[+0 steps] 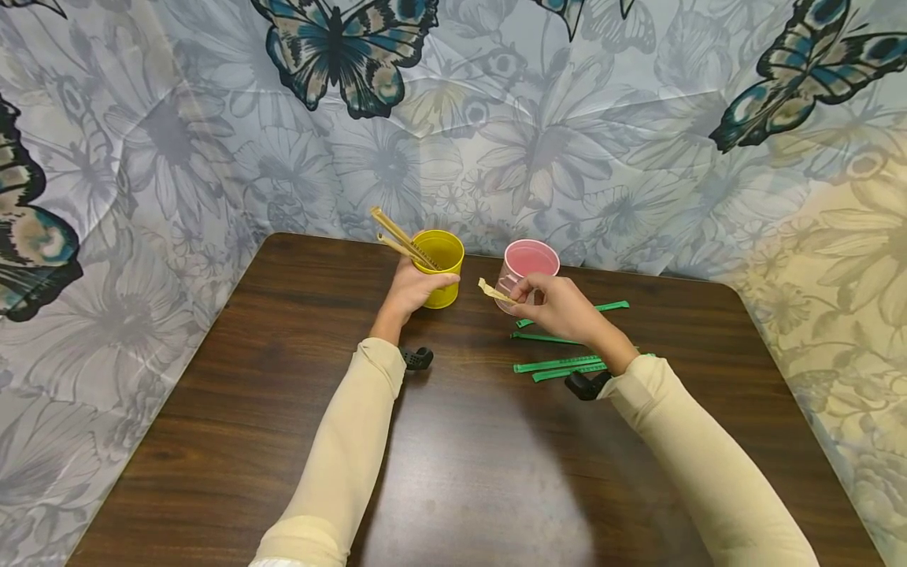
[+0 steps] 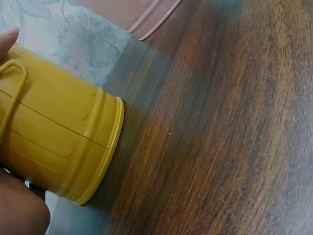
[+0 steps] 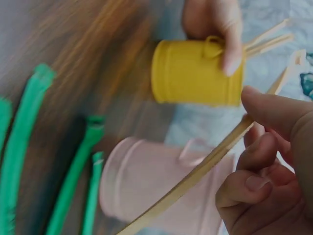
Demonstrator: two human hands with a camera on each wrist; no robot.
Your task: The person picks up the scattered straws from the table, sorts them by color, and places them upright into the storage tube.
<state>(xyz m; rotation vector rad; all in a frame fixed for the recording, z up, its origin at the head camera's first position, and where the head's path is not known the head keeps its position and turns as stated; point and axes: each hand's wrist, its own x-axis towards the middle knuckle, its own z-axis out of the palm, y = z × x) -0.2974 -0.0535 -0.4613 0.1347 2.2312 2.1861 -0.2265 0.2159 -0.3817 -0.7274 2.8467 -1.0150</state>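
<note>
My left hand (image 1: 413, 290) grips a yellow pail-shaped cup (image 1: 444, 296), its thumb across the front. Tan strips (image 1: 397, 235) lean out over that cup's left rim. Between thumb and fingertips, my right hand (image 1: 560, 305) pinches another narrow tan strip (image 3: 195, 175), which has a line down its length like a zipper. The strip's folded end (image 1: 492, 290) points left, towards the yellow cup. Behind the right hand stands a matching pink cup (image 1: 506, 277), partly hidden by it. In the left wrist view the yellow cup (image 2: 63, 132) is tilted by the camera angle.
Several green strips (image 1: 556, 365) lie on the brown table (image 1: 453, 441), beneath and beside the right forearm. A patterned cloth (image 1: 453, 157) with butterflies and flowers hangs behind the table's far edge. Dark wrist camera mounts (image 1: 418, 359) sit at both cuffs.
</note>
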